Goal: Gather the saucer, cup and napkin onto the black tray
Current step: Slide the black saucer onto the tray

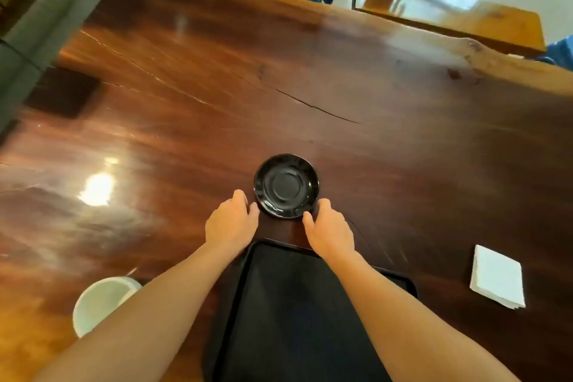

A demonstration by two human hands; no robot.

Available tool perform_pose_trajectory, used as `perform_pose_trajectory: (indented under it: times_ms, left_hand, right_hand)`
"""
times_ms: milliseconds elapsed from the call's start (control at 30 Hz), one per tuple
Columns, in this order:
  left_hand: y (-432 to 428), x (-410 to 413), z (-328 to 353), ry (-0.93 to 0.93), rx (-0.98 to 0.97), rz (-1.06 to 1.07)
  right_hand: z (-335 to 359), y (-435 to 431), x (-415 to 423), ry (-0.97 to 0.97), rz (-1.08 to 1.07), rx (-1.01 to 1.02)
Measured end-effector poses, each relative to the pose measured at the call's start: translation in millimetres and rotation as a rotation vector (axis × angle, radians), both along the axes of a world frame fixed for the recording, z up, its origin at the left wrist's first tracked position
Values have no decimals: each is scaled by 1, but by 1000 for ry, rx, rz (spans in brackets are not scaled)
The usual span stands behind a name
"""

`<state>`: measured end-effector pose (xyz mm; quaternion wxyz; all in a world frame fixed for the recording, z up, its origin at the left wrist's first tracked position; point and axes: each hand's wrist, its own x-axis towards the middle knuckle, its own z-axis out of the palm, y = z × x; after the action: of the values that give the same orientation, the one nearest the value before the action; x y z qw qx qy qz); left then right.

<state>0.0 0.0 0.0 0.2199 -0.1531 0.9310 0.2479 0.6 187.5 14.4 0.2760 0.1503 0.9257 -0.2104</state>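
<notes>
Progress: 0/3 on flat black plastic tray [297, 313] | your left hand [231, 223] & right hand [330, 231] unclenched, flanking round glossy black saucer [286, 185], on table beyond tray | white ceramic cup [100, 304] left, folded white napkin [497, 277] right, both off tray.

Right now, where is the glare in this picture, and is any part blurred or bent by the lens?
Head view: a bright glare patch lies on the glossy dark wooden table at left, beyond the white cup; paler sheen runs along the far edge; table edges bow from the wide lens; the round black saucer and folded white napkin look fairly sharp.
</notes>
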Motion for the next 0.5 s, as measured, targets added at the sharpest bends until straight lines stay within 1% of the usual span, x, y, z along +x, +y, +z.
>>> perform_pose_trajectory:
  times_ms: [100, 167, 300, 500]
  left_hand:
    - [-4, -13, -12, -15, 37, 65]
    - [-5, -21, -16, -46, 82, 94]
    - [-10, -30, -29, -59, 132, 121]
    - [-9, -33, -42, -68, 207, 101]
  right_hand:
    - [-11, -4, -11, -35, -178, -97]
    - [-17, -7, -17, -52, -242, -141]
    - [-31, -11, -26, -23, -355, -185]
    - [-48, -12, -31, -20, -542, -303]
